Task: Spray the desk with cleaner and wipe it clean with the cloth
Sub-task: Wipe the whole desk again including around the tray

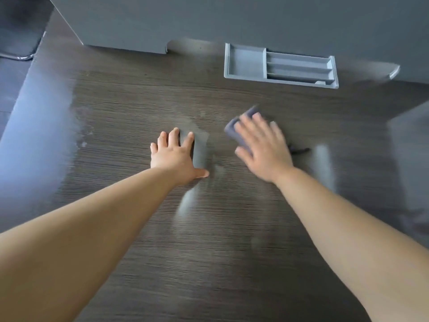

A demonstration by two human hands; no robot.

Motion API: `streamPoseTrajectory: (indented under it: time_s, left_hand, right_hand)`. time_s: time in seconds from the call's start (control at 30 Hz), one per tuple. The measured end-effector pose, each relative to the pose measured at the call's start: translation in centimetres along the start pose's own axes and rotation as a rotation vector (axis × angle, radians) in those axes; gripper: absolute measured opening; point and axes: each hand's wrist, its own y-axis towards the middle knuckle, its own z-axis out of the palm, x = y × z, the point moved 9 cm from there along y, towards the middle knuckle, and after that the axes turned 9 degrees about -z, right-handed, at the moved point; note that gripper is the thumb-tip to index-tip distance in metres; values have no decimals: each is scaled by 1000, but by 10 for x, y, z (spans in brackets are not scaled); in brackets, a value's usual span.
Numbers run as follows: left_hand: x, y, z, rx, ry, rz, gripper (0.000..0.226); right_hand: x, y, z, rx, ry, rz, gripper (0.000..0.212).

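- Spanning the view: dark woodgrain desk (139, 228), pale streaks at centre; grey partition (232, 17) along far edge.
- Far right: grey compartment tray (246, 63) by partition.
- Left hand (173, 156): flat on desk, fingers spread, holding nothing.
- Right hand (262, 145): flat, pressing purple-grey cloth (231, 131) right of centre; both blurred, cloth mostly hidden.

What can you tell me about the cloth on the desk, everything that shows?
The cloth is a small purplish-grey pad, apparently folded into a thick rectangle with rounded corners; it looks soft, though blur hides its weave. It lies flat on the dark wood-grain desk, right of centre, nearer than the grey tray. The right hand presses on it with straight, spread fingers and covers most of it, so only its far and left edges show.
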Motion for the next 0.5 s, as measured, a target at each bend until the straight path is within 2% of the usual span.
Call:
streamPoseTrajectory:
  time_s: [0.1, 0.13, 0.17, 0.2, 0.23, 0.33, 0.37, 0.4, 0.43, 0.5]
  left_hand:
    - [-2, 1, 0, 23, 31, -8, 108]
    - [-3, 3, -1, 28, 38, -11, 108]
    - [-3, 3, -1, 37, 43, -13, 108]
    - [-3, 3, 0, 44, 46, -16, 108]
    - [-4, 4, -1, 44, 49, -18, 108]
    - [-4, 5, -1, 35, 51, -15, 108]
    - [-4, 6, -2, 32, 46, -13, 108]
    - [-3, 5, -1, 31, 38, -11, 108]
    - [-4, 4, -1, 29, 33, -9, 109]
    - [-4, 2, -1, 21, 23, 5, 109]
  right_hand:
    - [-60, 8, -6, -23, 56, 641, 61]
    - [-57, 14, -6, -33, 77, 766, 63]
    - [-42, 23, -6, -31, 97, 800, 65]
    - [-20, 33, -5, -17, 100, 738, 66]
    - [5, 42, -2, -1, 83, 593, 66]
    - [74, 33, 3, 73, 50, -18, 65]
    - [72, 24, 2, 75, 34, -145, 64]
    - [56, 17, 2, 61, 15, -174, 64]
    - [29, 12, 0, 36, -5, -94, 63]
    - [-36, -3, -4, -2, 32, 332, 60]
